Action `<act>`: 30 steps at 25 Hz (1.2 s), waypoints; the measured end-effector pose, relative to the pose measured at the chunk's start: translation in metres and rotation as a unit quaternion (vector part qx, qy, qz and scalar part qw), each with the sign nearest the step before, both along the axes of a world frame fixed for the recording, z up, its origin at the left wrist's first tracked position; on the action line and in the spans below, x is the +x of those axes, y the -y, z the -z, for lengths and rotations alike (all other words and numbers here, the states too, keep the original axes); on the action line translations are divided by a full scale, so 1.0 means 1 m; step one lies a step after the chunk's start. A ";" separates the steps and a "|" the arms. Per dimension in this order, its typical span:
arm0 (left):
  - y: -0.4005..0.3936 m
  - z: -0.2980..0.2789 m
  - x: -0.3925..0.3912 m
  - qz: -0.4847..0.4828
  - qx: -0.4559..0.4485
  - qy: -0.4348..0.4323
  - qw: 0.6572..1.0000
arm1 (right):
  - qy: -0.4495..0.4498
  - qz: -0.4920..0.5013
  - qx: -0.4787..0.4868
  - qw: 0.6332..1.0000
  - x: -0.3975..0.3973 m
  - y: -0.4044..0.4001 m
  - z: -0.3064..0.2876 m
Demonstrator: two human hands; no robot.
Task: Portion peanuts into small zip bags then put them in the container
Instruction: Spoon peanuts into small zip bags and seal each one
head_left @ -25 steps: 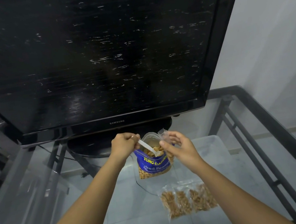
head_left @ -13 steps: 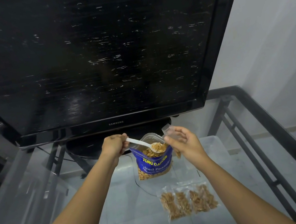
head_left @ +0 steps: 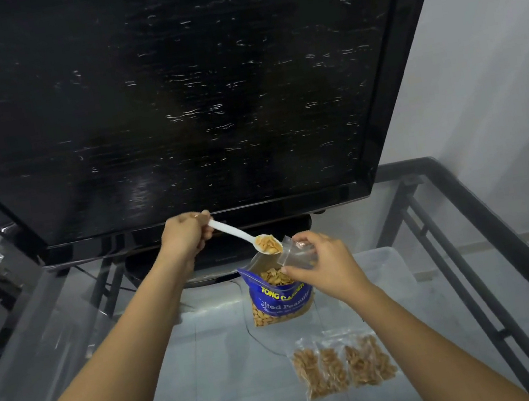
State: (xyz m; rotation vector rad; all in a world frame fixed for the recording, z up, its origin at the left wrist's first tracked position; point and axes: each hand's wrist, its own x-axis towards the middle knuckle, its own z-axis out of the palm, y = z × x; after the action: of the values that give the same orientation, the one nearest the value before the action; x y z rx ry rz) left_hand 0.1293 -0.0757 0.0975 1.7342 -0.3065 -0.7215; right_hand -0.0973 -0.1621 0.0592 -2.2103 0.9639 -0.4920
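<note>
Nearest to the person, just below the right hand [head_left: 328, 271], lie four small clear zip bags full of brown peanuts [head_left: 344, 366]. They rest side by side, touching, on the see-through glass tabletop [head_left: 213, 364].

A little farther on, between the two hands and lower than both, stands the big blue peanut bag with yellow letters [head_left: 281, 301]. Its top is open and tan peanuts show inside. The right hand is just beside its top edge, on the right.

The right hand holds a small empty clear zip bag [head_left: 294, 253]. The thumb is below and the fingers curl over the top, so the little bag is pinched between them. Its mouth points left, toward the spoon.

The left hand [head_left: 187, 235] is up and to the left of the blue bag. Its fingers are curled tight around the handle end of a white plastic spoon [head_left: 244, 236]. The spoon slants down to the right. Its bowl is heaped with peanuts and sits right at the mouth of the little bag, above the open blue bag.

To the right of the right hand, behind it, a clear plastic container [head_left: 384, 264] sits on the tabletop.

Farthest away, past both hands, stands a big black flat television [head_left: 170, 94] on a round black base.
</note>
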 end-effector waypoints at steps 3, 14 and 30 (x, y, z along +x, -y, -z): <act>0.003 -0.030 -0.027 0.069 -0.002 0.156 0.985 | 0.072 0.016 0.047 0.996 0.006 -0.009 -0.003; -0.031 -0.107 -0.077 0.068 -0.128 0.477 0.867 | 0.282 0.096 0.143 0.944 0.000 -0.038 -0.016; -0.160 0.141 -0.091 -0.071 0.046 0.294 0.952 | 0.000 -0.033 0.271 0.962 -0.037 -0.101 0.120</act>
State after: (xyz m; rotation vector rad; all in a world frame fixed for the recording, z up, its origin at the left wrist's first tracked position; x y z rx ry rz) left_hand 0.0385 0.0847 -0.0436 2.0136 -0.5533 -0.0986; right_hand -0.1344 -0.0609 -0.0608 -1.7368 0.8932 -0.1655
